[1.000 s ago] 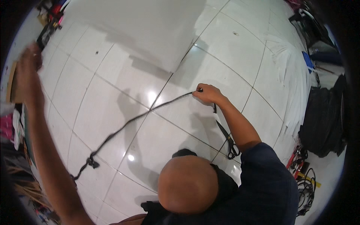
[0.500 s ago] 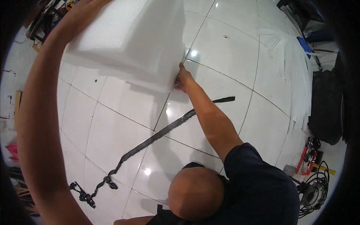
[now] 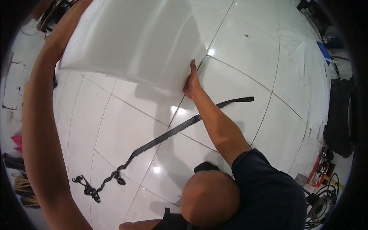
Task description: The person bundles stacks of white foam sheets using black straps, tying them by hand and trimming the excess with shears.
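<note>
White foam block (image 3: pixel 134 42) is between my hands over the tiled floor (image 3: pixel 126 115), right hand (image 3: pixel 193 85) against its near right corner, left hand (image 3: pixel 74 13) along its left edge; whether the fingers of either grip it, I cannot tell. A second ago my right hand held the black strip (image 3: pixel 165 137), which now lies on that floor.

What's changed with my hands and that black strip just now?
Your right hand let go of the black strip, now lying on the floor, and moved forward and left to the white block, at its lower right corner. Your left hand went forward and right to the block's left side. The block seems turned or tipped. The strip's knotted end still lies at the left.
</note>
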The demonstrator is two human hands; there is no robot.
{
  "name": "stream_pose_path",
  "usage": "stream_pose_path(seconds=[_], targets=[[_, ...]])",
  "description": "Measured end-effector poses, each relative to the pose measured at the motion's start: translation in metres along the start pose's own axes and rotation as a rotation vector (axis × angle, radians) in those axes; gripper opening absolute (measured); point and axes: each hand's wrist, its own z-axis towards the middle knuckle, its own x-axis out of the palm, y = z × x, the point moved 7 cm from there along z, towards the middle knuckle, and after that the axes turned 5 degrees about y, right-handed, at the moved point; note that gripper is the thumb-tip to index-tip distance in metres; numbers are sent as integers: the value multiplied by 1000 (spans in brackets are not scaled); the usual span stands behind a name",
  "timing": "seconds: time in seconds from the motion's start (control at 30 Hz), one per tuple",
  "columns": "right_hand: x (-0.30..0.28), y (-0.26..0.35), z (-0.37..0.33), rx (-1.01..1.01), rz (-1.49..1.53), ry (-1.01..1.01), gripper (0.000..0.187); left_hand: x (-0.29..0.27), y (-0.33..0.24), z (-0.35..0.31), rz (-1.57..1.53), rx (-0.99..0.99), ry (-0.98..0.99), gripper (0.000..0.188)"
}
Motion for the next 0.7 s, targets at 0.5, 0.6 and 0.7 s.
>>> stream_pose_path(seconds=[0.5,0.6,0.7], targets=[[74,-151,-157,497,-22,339,83,-57,0,-209,267,-729,253,70],[48,-172,-171,513,-73,394,78,-36,-13,-248,460,-700,196,78],[15,-193,-164,543,-285,367,75,-14,1,-272,409,-597,272,81]])
